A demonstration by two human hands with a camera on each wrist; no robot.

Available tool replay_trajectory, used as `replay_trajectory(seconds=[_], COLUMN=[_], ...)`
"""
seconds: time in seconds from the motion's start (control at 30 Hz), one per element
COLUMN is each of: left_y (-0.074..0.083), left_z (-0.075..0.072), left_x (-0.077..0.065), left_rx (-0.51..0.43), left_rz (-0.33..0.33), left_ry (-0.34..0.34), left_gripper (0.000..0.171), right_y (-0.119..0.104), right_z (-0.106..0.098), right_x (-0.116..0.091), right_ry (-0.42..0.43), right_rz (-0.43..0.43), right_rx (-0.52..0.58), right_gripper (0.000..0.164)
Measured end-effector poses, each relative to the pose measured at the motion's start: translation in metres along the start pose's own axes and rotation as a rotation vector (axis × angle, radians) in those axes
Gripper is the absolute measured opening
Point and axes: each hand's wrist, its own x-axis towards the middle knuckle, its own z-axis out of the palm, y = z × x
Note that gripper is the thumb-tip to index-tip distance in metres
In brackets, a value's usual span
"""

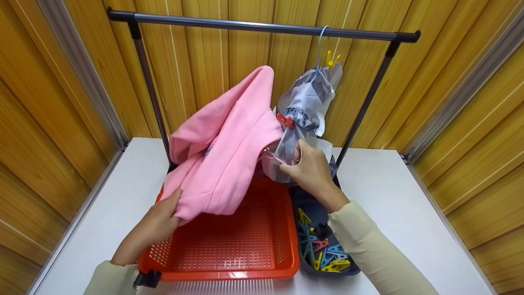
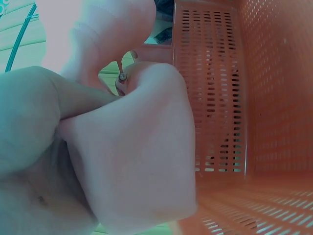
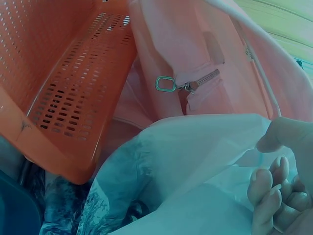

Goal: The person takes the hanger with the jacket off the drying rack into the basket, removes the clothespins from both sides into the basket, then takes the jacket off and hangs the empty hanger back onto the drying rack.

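Note:
My left hand (image 1: 161, 215) grips the lower edge of a pink zip-up sweatshirt (image 1: 221, 159), which it holds up over the red basket (image 1: 237, 275). A metal zipper pull (image 3: 165, 83) shows on the sweatshirt in the right wrist view. My right hand (image 1: 311, 168) is at the sweatshirt's right side, in front of a sheer grey-and-white garment (image 1: 303, 94) on a hanger (image 1: 320, 45). Its fingers are loosely curled, the thumb (image 3: 274, 139) apart from them beside a thin pale edge of the sweatshirt. A red clothespin (image 1: 285, 121) clips the sheer garment.
A dark rack bar (image 1: 229, 23) spans the back, its posts standing on the white table (image 1: 385, 196). Right of the basket, a dark blue bin (image 1: 305, 200) contains several coloured clothespins (image 1: 323, 250). A yellow clothespin (image 1: 330, 59) sits near the hanger. Wood-pattern panels (image 1: 462, 135) enclose the space.

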Motion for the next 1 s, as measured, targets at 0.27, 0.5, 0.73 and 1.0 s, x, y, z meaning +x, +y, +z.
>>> replay_trajectory(seconds=[0.27, 0.5, 0.73, 1.0], left_y=[-0.007, -0.011, -0.005, 0.012], left_z=[-0.007, -0.013, -0.011, -0.007], left_x=[0.005, 0.009, 0.010, 0.004], left_rx=[0.049, 0.029, 0.055, 0.129], left_rz=[0.036, 0.029, 0.047, 0.112], left_ry=[0.028, -0.001, 0.040, 0.098], left_gripper=[0.035, 0.023, 0.033, 0.070], right_y=[0.007, 0.010, 0.007, -0.004], right_z=[0.002, 0.002, 0.005, 0.007], right_x=[-0.002, -0.003, -0.002, 0.000], right_ry=[-0.014, -0.030, -0.026, -0.021], right_rz=[0.004, 0.019, 0.113, 0.191], right_rx=[0.004, 0.009, 0.089, 0.106], right_gripper=[0.037, 0.035, 0.037, 0.039])
